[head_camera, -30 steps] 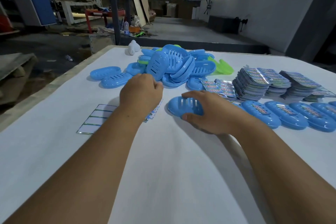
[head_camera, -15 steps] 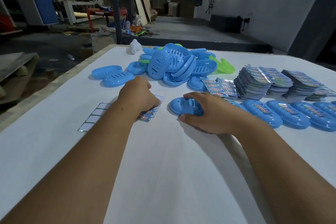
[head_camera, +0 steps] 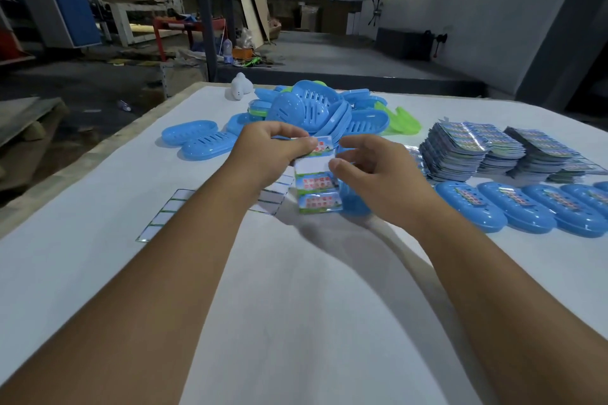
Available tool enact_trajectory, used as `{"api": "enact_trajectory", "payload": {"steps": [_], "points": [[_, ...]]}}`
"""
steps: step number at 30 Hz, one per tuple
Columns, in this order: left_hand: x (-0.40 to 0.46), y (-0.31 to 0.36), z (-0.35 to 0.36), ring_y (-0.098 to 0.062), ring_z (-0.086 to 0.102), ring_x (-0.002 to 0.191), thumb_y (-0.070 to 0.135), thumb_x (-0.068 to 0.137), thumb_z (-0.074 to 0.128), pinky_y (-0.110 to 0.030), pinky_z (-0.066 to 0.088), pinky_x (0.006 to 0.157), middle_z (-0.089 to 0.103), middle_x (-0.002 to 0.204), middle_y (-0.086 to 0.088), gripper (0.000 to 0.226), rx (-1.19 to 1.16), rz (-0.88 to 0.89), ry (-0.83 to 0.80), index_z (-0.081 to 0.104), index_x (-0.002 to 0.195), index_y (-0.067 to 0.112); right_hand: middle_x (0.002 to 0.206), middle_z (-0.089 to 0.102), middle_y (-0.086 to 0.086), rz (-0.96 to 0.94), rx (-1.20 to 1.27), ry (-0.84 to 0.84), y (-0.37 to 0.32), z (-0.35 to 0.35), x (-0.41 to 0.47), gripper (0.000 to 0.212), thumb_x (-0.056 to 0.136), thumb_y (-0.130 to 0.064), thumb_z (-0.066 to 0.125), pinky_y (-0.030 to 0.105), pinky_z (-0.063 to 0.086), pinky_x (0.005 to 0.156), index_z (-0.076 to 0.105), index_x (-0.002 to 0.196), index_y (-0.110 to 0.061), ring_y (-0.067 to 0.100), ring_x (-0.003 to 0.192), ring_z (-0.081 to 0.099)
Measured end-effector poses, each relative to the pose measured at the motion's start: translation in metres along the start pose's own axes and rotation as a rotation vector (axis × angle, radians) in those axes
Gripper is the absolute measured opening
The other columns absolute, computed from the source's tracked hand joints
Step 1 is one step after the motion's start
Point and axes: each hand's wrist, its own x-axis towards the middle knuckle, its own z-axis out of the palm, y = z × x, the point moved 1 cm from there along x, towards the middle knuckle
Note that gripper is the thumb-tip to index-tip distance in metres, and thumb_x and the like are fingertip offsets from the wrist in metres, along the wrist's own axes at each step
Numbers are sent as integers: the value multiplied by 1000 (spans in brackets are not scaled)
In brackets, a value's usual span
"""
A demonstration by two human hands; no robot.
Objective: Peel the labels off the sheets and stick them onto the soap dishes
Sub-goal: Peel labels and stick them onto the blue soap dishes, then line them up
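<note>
My left hand (head_camera: 273, 148) holds a label sheet (head_camera: 317, 187) up off the table, pinching its top edge. The sheet has one blank row near the top and coloured labels below it. My right hand (head_camera: 375, 171) is beside the sheet, thumb tip touching its right edge at the blank row, fingers loosely curved. A blue soap dish (head_camera: 357, 204) lies on the table just behind the sheet, partly hidden by my right hand. A row of labelled blue dishes (head_camera: 473, 210) runs to the right.
A pile of unlabelled blue dishes (head_camera: 312, 112) with a few green ones (head_camera: 401, 125) sits at the back. Stacks of label sheets (head_camera: 460, 148) stand at the right. Empty backing sheets (head_camera: 161, 217) lie at the left. The table edge (head_camera: 98, 148) runs along the left.
My left hand has lifted the label sheet off the table. My right hand has let go of the blue dish and risen to the sheet's right edge.
</note>
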Motion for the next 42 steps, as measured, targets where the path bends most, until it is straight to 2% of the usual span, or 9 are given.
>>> {"api": "enact_trajectory", "payload": {"steps": [5,12,16,22,28,31,34,38,42], "points": [[-7,4,11,3,65,55,25,83,80,-10,44,45,72,65,13,15,-53,19,-99,74,95,17,78,78,-12,23,204,39,-3,-1,2,25,92,-17,74,13,51,58,65,113,-27,0,72,73],[-7,7,12,-1,71,68,16,88,68,-12,47,49,75,87,9,17,-56,5,-91,68,102,27,82,79,-4,137,298,123,-6,-5,3,27,92,-17,75,35,63,71,63,114,-25,10,78,76],[-6,7,13,-4,72,73,13,85,67,-19,49,57,75,94,5,21,-77,8,-62,68,101,27,80,78,-6,183,352,161,-5,-6,4,24,91,-15,76,37,62,70,56,99,-23,10,76,76],[-5,7,12,-1,71,69,13,85,69,-18,49,54,73,91,4,20,-69,26,-53,69,99,28,74,76,-9,173,375,167,-5,-7,5,23,91,-12,75,40,62,71,55,93,-22,12,76,76],[-6,7,12,0,70,65,12,83,72,-12,48,49,73,91,1,21,-49,45,-42,68,97,27,72,76,-10,174,379,158,-3,-8,6,21,89,-12,76,31,59,62,58,91,-21,9,67,73],[-8,8,12,-1,70,66,12,82,74,-10,46,49,74,88,0,23,-43,67,-63,66,98,27,77,75,-3,115,228,223,-1,-7,6,13,88,-15,76,32,55,64,65,84,-20,7,66,67],[-11,8,12,-1,70,67,14,83,76,-7,45,50,77,77,4,26,-32,101,-120,65,103,26,85,68,-10,-17,-91,251,2,-7,5,4,86,-28,75,25,44,62,73,83,-27,5,62,55],[-13,7,13,0,69,67,14,83,78,-6,44,53,77,78,6,28,-28,124,-159,64,107,22,67,65,-24,-126,-148,233,-2,-5,0,10,86,-31,74,10,37,54,76,77,-29,-4,57,56],[-14,7,14,-4,71,73,15,84,78,-10,50,62,77,79,6,26,-12,140,-186,63,104,23,69,69,-25,-143,-161,241,-8,-4,-3,14,84,-37,73,26,51,59,77,71,-33,0,61,61]]}}
